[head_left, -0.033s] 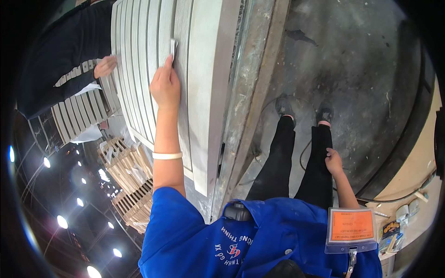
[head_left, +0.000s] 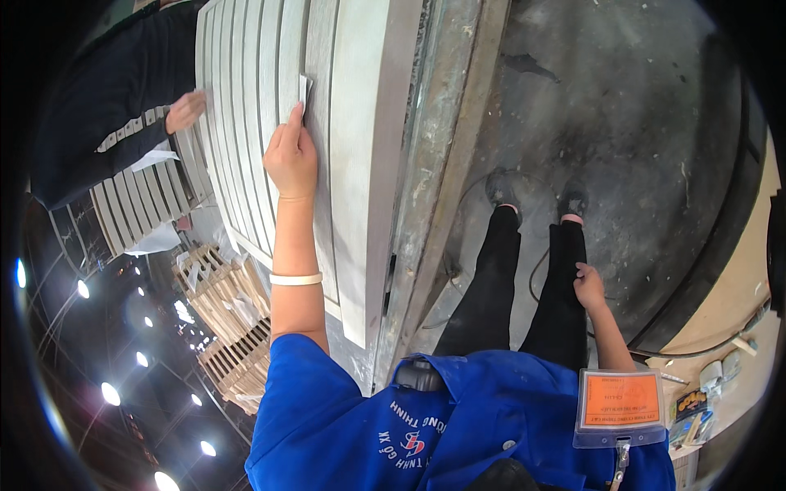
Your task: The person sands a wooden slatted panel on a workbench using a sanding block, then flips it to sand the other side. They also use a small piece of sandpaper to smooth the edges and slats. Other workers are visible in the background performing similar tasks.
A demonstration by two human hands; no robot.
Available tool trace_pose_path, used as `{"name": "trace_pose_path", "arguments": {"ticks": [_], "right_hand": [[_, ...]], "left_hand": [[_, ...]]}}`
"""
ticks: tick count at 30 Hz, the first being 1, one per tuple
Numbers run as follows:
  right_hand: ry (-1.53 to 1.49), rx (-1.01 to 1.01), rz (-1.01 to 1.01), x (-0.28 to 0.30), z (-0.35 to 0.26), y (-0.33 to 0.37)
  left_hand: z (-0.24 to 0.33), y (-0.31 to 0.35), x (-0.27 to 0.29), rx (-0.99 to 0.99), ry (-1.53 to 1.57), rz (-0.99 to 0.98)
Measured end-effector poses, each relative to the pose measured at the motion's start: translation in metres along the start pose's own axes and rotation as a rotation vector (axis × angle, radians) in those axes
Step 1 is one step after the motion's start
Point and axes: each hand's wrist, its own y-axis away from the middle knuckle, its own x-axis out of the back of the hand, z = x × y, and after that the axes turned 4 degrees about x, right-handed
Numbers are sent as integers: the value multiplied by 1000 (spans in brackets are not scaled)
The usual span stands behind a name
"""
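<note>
My left hand (head_left: 290, 164) reaches over a pale grey slatted wooden panel (head_left: 354, 139), with a cream bangle on the wrist. Between its thumb and fingers is a small folded piece of sandpaper (head_left: 304, 87), light on one face, standing along the dark gap between two slats. The fingertips rest close to the wood. Down beside my right leg hangs my right hand (head_left: 589, 286). Its fingers are curled in, and no object shows in them.
Across the panel, a person in dark sleeves has a hand (head_left: 187, 111) at its far edge. The panel lies by a worn bench edge (head_left: 442, 155). Stacked wooden slatted pieces (head_left: 233, 352) stand at the left. A cable (head_left: 688, 355) runs along the right.
My left hand has slid slightly toward me along the gap, still holding the sandpaper. The other person's hand has shifted a little away. My right hand stays where it was.
</note>
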Motion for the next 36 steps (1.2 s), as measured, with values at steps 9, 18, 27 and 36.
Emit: {"name": "trace_pose_path", "arguments": {"ticks": [9, 18, 27, 36], "right_hand": [[-35, -8, 35, -4, 7, -4], [-39, 66, 60, -17, 21, -3], [-138, 55, 107, 3, 3, -8], [-391, 840, 560, 123, -292, -140]], "left_hand": [[-13, -119, -73, -132, -28, 169], [-3, -56, -34, -3, -13, 73], [-30, -139, -56, 139, 213, 169], [-65, 50, 28, 321, 188, -90]]}}
